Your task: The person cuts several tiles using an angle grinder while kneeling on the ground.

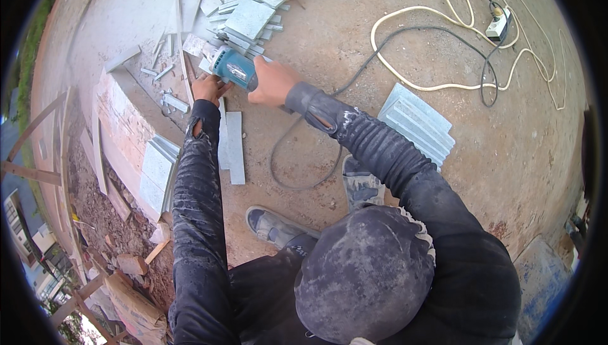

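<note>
My right hand point(274, 82) is wrapped round the body of a teal angle grinder point(234, 68). The grinder's head points up and left, beside a pile of pale grey-green stone tiles point(250, 18). Just below the grinder's head is my left hand point(208, 88), its fingers curled close to a small piece of tile. Whatever those fingers grip is hidden. Thin offcut strips point(163, 73) lie scattered to the left of the hands. Long narrow tile pieces point(235, 147) rest on the ground to the right of my left forearm.
A stack of tiles point(418, 123) lies beyond my right forearm. The grinder's dark cord point(380, 47) loops over the concrete near a cream cable point(437, 87) and a white power strip point(498, 24). More tiles point(158, 171) lean at left, beside rubble and bricks point(132, 264).
</note>
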`<state>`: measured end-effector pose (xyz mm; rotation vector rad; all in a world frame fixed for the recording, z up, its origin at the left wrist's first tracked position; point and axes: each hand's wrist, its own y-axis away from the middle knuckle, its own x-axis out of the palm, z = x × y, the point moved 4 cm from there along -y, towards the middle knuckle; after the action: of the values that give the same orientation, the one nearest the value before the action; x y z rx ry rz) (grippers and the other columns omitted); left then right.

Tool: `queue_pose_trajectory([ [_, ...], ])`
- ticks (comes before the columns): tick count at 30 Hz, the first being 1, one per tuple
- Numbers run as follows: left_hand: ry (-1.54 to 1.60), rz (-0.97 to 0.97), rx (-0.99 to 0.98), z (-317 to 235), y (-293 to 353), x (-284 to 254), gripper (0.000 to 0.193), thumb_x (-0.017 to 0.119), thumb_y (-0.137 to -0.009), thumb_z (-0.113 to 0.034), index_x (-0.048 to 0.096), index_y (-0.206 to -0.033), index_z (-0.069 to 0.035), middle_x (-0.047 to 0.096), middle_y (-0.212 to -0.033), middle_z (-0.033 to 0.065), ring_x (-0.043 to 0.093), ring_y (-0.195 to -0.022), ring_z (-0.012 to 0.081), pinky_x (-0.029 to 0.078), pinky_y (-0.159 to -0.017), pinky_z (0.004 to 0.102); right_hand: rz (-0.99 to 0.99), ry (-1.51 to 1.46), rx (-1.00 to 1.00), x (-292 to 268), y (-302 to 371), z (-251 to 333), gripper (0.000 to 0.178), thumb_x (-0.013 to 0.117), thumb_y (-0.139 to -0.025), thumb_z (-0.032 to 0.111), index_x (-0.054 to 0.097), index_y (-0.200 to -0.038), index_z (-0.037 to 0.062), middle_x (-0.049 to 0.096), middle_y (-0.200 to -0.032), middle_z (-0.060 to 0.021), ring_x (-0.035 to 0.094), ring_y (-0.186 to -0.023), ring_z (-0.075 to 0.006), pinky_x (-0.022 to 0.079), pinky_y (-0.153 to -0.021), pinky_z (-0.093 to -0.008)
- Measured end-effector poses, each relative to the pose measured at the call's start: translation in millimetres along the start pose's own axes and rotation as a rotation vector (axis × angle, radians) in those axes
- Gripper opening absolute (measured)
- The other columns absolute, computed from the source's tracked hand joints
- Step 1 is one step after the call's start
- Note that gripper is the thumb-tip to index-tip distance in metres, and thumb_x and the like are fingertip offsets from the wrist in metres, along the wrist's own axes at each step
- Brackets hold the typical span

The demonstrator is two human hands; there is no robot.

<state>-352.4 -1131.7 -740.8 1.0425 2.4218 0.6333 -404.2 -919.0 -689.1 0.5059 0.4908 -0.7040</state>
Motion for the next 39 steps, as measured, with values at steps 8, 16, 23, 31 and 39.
queue_pose_trajectory([
  [8, 0.006, -0.007, -0.019, 2, -3, -3, 0.021, 0.050, -0.091, 0.002, 0.060, -0.109, 0.007, 0.064, -0.098, 0.0137, 0.067, -0.079, 0.0255, 0.064, -0.068, 0.0358, 0.019, 0.004, 0.018, 3, -17, 7, 0.059, 0.073, -0.061, 0.022, 0.050, -0.106, -0.0060, 0.067, -0.094, -0.0263, 0.065, -0.091, -0.0427, 0.053, -0.079, -0.0456],
  [16, -0.036, -0.019, -0.019, 4, -7, -5, 0.018, 0.053, -0.093, -0.001, 0.061, -0.108, 0.006, 0.063, -0.094, 0.0108, 0.066, -0.074, 0.0232, 0.064, -0.067, 0.0357, 0.094, -0.023, 0.032, -2, -30, 18, 0.061, 0.071, -0.065, 0.025, 0.050, -0.111, -0.0077, 0.066, -0.102, -0.0278, 0.065, -0.097, -0.0415, 0.053, -0.085, -0.0439],
  [23, -0.070, -0.022, -0.013, 5, -9, -7, 0.017, 0.059, -0.095, -0.011, 0.062, -0.105, 0.003, 0.063, -0.091, 0.0074, 0.064, -0.070, 0.0185, 0.062, -0.063, 0.0332, 0.103, 0.046, 0.044, -2, -43, 25, 0.071, 0.075, -0.068, 0.035, 0.050, -0.118, -0.0084, 0.064, -0.112, -0.0283, 0.063, -0.107, -0.0405, 0.051, -0.092, -0.0436],
  [31, -0.041, -0.008, -0.004, 8, -13, -9, 0.018, 0.059, -0.094, -0.010, 0.061, -0.105, 0.004, 0.063, -0.089, 0.0073, 0.064, -0.066, 0.0170, 0.061, -0.061, 0.0327, 0.079, 0.079, 0.058, 1, -60, 30, 0.074, 0.080, -0.065, 0.038, 0.054, -0.117, -0.0081, 0.065, -0.112, -0.0279, 0.064, -0.107, -0.0381, 0.052, -0.091, -0.0417],
  [39, -0.030, -0.016, -0.009, 8, -9, -3, 0.020, 0.058, -0.094, -0.009, 0.059, -0.106, 0.006, 0.064, -0.092, 0.0090, 0.067, -0.067, 0.0200, 0.061, -0.060, 0.0329, 0.113, 0.078, 0.080, 3, -68, 26, 0.077, 0.081, -0.062, 0.038, 0.055, -0.117, -0.0089, 0.065, -0.110, -0.0277, 0.065, -0.106, -0.0375, 0.053, -0.091, -0.0401],
])
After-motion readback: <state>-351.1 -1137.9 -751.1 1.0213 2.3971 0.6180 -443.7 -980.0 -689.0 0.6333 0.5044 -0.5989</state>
